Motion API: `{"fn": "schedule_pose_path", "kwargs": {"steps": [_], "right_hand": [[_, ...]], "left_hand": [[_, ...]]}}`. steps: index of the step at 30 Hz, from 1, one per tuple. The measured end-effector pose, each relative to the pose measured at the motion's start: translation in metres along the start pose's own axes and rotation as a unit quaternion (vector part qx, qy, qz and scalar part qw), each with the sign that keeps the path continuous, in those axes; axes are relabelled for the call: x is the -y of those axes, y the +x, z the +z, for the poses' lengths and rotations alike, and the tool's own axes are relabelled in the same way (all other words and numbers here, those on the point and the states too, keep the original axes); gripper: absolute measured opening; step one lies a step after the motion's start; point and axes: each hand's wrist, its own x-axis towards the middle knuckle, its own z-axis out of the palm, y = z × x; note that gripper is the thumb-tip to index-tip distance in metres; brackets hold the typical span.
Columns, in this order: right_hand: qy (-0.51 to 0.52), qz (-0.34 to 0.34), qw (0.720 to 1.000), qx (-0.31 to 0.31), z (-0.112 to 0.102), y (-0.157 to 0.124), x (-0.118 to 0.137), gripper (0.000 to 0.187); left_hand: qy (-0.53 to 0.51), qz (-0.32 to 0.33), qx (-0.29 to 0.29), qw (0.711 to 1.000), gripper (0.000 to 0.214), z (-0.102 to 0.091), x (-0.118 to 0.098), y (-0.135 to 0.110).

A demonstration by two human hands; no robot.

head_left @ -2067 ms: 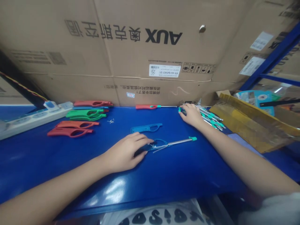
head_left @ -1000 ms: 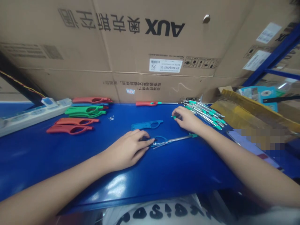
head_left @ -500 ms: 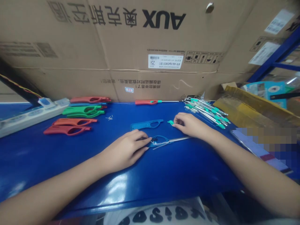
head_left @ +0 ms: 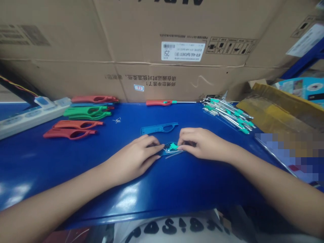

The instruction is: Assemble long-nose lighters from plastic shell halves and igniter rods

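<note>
My left hand (head_left: 138, 157) is closed on the handle end of a blue lighter half-shell (head_left: 164, 153), which lies on the blue table with thin white wires in its finger loop. Between thumb and fingers my right hand (head_left: 198, 143) pinches a small green plastic piece (head_left: 173, 146), right over that loop. A thin metal rod (head_left: 174, 155) lies along the near side of the shell; its right part is hidden by my right hand. Just beyond my hands rests a second blue half-shell (head_left: 159, 128).
Red, orange and green lighter shells (head_left: 87, 113) lie at the left, beside a white power strip (head_left: 35, 116). A red lighter (head_left: 158, 102) sits against the cardboard box (head_left: 141, 44). Metal tubes with green parts (head_left: 229, 114) are heaped at the right. Small white pins (head_left: 116, 120) lie mid-table.
My right hand has moved left and toward me, bringing the green piece over the blue shell's loop. My left hand stays on the shell. The view has tipped down a little.
</note>
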Motion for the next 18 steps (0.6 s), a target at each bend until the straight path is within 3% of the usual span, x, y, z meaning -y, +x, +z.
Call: {"fn": "schedule_pose_path", "kwargs": {"steps": [8,12,18], "right_hand": [[0.029,-0.052,0.998,-0.008,0.011,0.001,0.000,0.013],[-0.057,-0.124,0.990,-0.027,0.014,-0.001,-0.001,0.017],[-0.200,-0.212,0.955,-0.064,0.018,-0.003,0.003,0.025]], "left_hand": [[-0.071,-0.036,-0.004,0.997,0.034,-0.001,-0.003,0.002],[-0.105,-0.065,0.001,0.992,0.032,-0.001,-0.004,0.003],[-0.140,-0.096,0.003,0.986,0.029,-0.003,-0.007,0.003]]}}
